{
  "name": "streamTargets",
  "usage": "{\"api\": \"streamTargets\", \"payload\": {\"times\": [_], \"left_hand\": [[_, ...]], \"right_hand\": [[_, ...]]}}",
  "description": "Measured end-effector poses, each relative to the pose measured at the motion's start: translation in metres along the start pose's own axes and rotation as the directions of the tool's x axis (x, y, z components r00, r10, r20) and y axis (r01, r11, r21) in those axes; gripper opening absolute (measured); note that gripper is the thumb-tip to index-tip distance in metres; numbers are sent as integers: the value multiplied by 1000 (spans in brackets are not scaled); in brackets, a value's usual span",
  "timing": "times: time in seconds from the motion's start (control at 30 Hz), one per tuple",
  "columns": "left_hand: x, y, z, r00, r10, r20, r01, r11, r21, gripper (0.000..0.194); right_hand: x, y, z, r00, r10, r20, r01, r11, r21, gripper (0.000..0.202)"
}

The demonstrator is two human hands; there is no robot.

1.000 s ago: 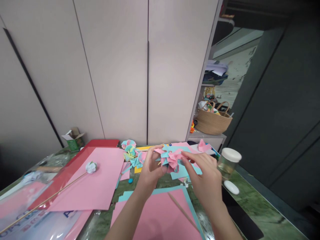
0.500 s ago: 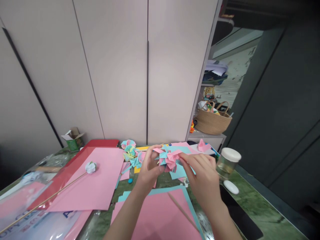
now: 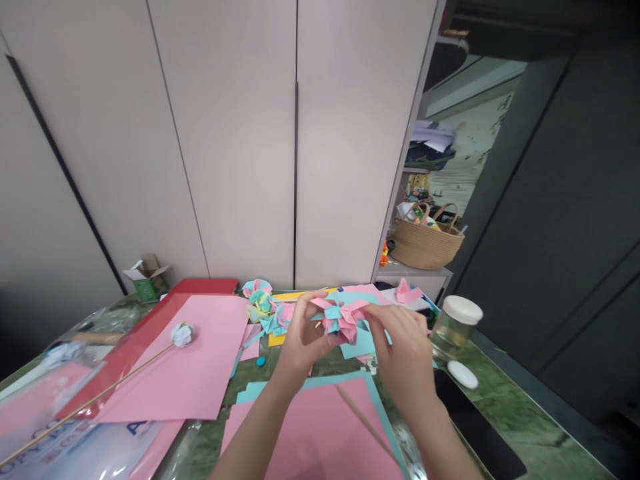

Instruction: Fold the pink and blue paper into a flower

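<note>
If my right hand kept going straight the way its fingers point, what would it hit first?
The right hand points up and left, its fingertips already on the pink and blue paper flower. Beyond that it would probably meet the left hand, though depth is unclear.

the left hand [image 3: 303, 340] covers the near underside of the paper flower [image 3: 340, 317], and the right hand [image 3: 405, 353] hides its right edge. both forearms run off the bottom edge. the printed plastic sheet [image 3: 75, 447] is cut off at the corner, its lettering unreadable. the basket [image 3: 425, 243] contents are too small to tell.
</note>
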State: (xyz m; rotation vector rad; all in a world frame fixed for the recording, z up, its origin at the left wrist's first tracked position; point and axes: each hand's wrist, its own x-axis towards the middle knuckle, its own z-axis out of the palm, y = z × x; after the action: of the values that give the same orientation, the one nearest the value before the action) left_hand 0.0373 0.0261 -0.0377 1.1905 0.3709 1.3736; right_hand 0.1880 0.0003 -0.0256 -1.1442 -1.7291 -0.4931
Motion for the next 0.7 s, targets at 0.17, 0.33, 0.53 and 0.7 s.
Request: {"api": "streamTargets", "payload": {"times": [0.17, 0.33, 0.53, 0.7], "left_hand": [[1, -1, 2, 1000, -10, -28, 9, 1000, -22, 54], [3, -1, 2, 1000, -23, 6, 23, 999, -28, 51], [3, -1, -4, 996, -49, 69, 45, 997, 67, 53], [3, 6, -21, 975, -100, 198, 82, 992, 93, 70]], "right_hand": [[2, -4, 0, 997, 61, 45, -64, 995, 80, 16], [7, -8, -4, 983, 182, 37, -184, 936, 300, 16], [9, -8, -5, 967, 210, 147, -256, 818, 516, 14], [7, -6, -6, 963, 210, 170, -269, 801, 535, 16]]}}
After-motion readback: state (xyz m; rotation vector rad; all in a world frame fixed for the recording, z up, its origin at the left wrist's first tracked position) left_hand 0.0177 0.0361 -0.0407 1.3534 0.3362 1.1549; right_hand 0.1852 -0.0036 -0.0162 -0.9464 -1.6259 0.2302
